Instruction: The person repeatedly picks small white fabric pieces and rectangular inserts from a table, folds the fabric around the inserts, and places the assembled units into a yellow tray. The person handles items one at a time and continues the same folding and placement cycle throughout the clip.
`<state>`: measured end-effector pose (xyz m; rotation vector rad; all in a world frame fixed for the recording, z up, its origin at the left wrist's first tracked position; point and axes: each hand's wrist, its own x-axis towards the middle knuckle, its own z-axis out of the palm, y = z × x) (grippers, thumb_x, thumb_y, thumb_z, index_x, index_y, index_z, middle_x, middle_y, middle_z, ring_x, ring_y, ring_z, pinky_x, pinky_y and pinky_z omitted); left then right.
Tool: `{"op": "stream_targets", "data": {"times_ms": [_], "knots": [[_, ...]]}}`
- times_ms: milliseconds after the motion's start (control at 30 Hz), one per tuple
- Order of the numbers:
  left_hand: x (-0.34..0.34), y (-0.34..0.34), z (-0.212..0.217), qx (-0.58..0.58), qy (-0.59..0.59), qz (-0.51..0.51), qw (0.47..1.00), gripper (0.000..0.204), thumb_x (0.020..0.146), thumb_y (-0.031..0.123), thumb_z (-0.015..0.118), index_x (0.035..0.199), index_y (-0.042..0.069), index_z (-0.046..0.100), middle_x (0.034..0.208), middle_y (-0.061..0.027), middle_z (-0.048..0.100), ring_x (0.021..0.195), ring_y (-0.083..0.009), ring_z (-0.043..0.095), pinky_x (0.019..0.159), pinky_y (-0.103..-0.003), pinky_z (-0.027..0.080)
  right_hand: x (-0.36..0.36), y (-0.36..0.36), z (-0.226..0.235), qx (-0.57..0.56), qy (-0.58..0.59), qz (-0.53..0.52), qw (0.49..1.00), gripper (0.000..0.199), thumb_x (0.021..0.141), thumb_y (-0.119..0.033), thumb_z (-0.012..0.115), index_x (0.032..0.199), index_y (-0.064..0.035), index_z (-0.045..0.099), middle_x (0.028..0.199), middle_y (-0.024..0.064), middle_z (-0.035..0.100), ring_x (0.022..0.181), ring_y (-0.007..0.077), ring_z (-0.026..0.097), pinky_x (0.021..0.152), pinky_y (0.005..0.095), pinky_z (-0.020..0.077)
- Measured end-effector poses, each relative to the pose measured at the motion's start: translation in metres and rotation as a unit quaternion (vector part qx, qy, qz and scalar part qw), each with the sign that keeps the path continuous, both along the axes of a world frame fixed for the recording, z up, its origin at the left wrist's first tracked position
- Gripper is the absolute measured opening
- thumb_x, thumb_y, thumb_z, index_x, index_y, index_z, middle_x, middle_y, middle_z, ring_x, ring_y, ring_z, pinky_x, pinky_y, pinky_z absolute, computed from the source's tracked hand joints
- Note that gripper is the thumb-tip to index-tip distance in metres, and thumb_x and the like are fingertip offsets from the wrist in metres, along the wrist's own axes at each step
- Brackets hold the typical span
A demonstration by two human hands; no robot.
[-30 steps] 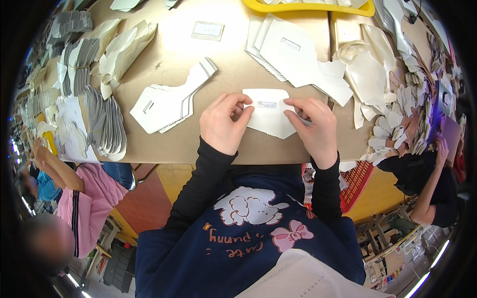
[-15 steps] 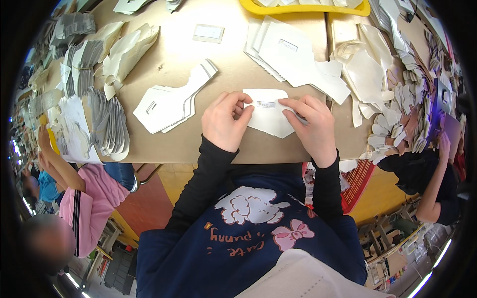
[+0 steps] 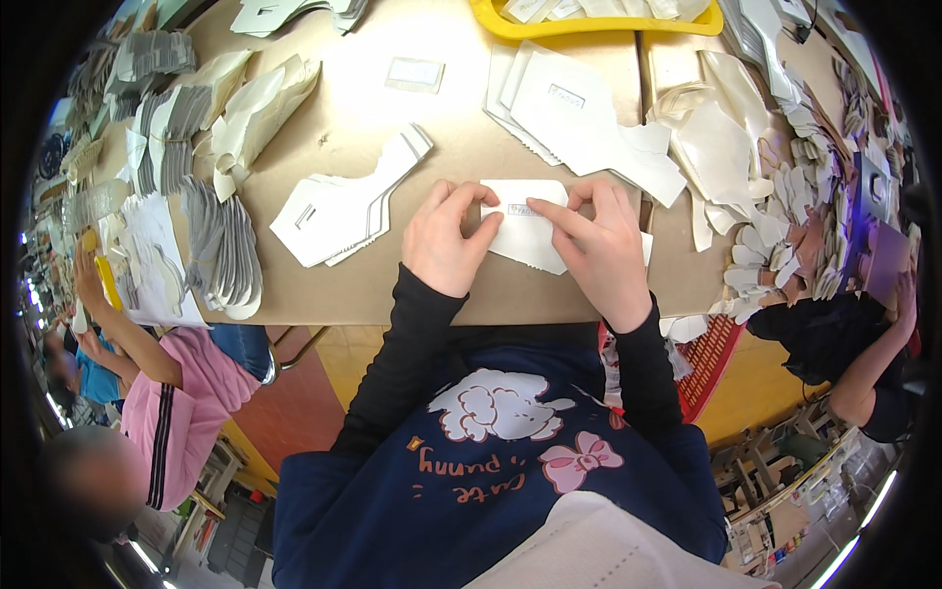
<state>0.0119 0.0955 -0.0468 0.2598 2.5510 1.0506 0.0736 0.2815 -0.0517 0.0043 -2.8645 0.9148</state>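
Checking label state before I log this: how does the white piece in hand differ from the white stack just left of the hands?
Marking: the held piece shows a small printed label; the left stack shows a slot on top with no visible print.
Contact: the left hand and right hand are on the held piece; neither touches the left stack.
Shared: both are white.

Between the left hand (image 3: 444, 243) and right hand (image 3: 601, 250), a flat, serrated-edged white piece (image 3: 522, 239) carries a grey-outlined rectangular label (image 3: 516, 210). Beyond them, a shallow plastic tray (image 3: 599, 27) is bright yellow. Behind them, long sleeves (image 3: 390, 363) are black; a navy fabric garment (image 3: 358, 510) bears a white cartoon animal (image 3: 491, 412) and pink bow (image 3: 582, 462).
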Motion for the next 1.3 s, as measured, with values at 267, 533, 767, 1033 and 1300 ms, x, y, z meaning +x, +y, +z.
{"op": "stream_targets", "data": {"times_ms": [267, 533, 767, 1033, 1300], "knots": [[0.003, 0.008, -0.005, -0.014, 0.006, 0.054, 0.998, 0.010, 0.083, 0.022, 0.074, 0.085, 0.013, 0.071, 0.073, -0.0022, 0.047, 0.060, -0.0197, 0.052, 0.056, -0.035, 0.041, -0.008, -0.015, -0.011, 0.004, 0.032, 0.009, 0.999, 0.026, 0.079, -0.013, 0.074, 0.104, -0.0208, 0.078, 0.089, 0.0031, 0.050, 0.085, 0.0217, 0.051, 0.076, 0.0351, 0.0396], [0.004, 0.009, -0.006, 0.004, -0.015, 0.072, 0.997, 0.010, 0.083, 0.023, 0.073, 0.083, 0.013, 0.071, 0.072, -0.0004, 0.048, 0.060, -0.0178, 0.053, 0.055, -0.035, 0.040, -0.008, -0.003, -0.007, 0.022, 0.010, 0.001, 1.000, 0.025, 0.079, -0.016, 0.077, 0.103, -0.0230, 0.080, 0.087, -0.0005, 0.050, 0.085, 0.0211, 0.050, 0.078, 0.0339, 0.0394], [0.005, 0.009, -0.007, 0.010, -0.012, 0.066, 0.998, 0.011, 0.083, 0.022, 0.073, 0.083, 0.012, 0.070, 0.072, 0.0000, 0.049, 0.061, -0.0168, 0.055, 0.056, -0.034, 0.042, 0.004, 0.013, 0.001, 0.012, -0.026, -0.017, 0.999, 0.023, 0.080, -0.018, 0.076, 0.103, -0.0221, 0.080, 0.088, 0.0005, 0.052, 0.087, 0.0215, 0.051, 0.079, 0.0352, 0.0388], [0.007, 0.013, -0.010, 0.016, 0.004, 0.078, 0.997, 0.012, 0.081, 0.019, 0.073, 0.082, 0.008, 0.068, 0.072, -0.0008, 0.052, 0.060, -0.0158, 0.053, 0.058, -0.032, 0.043, 0.006, 0.010, -0.002, 0.017, -0.008, -0.012, 1.000, 0.020, 0.082, -0.017, 0.076, 0.100, -0.0219, 0.080, 0.086, 0.0009, 0.053, 0.085, 0.0213, 0.052, 0.078, 0.0359, 0.0407], [0.007, 0.015, -0.014, -0.003, 0.026, 0.075, 0.997, 0.013, 0.079, 0.021, 0.073, 0.079, 0.010, 0.067, 0.075, -0.0017, 0.057, 0.063, -0.0199, 0.058, 0.060, -0.035, 0.046, 0.005, 0.013, 0.001, 0.054, 0.009, 0.015, 0.998, 0.022, 0.082, -0.015, 0.073, 0.103, -0.0200, 0.079, 0.086, 0.0012, 0.052, 0.085, 0.0206, 0.052, 0.079, 0.0348, 0.0409]]}}
